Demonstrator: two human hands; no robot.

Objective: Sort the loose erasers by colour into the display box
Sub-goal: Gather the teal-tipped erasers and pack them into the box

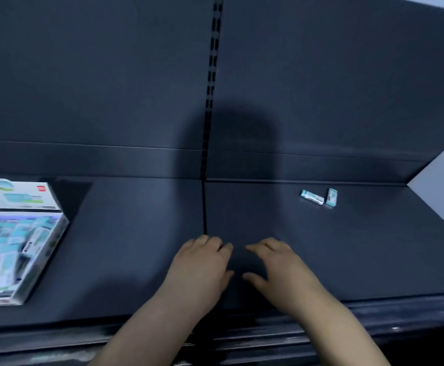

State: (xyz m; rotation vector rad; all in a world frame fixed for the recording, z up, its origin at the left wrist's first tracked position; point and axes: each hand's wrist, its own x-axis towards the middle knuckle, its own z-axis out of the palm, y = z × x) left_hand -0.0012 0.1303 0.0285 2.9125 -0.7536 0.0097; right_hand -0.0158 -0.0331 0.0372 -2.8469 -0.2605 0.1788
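Head view: left hand (202,265) and right hand (276,268) rest empty, fingers loosely curled, near the shelf (136,247) front edge; loose erasers (312,197) lie back-right, nearer the right hand.

Dark shelf (136,247) and back panel (96,75) — slotted upright (211,75) between.

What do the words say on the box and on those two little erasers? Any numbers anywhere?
Nothing here can be read clearly.
display box lid: printed words and a small red logo, too blurred to read.
packed erasers in the box: labels blurred.
left loose eraser: print too small to read.
right loose eraser: print too small to read.
shelf: no signs or numbers visible.
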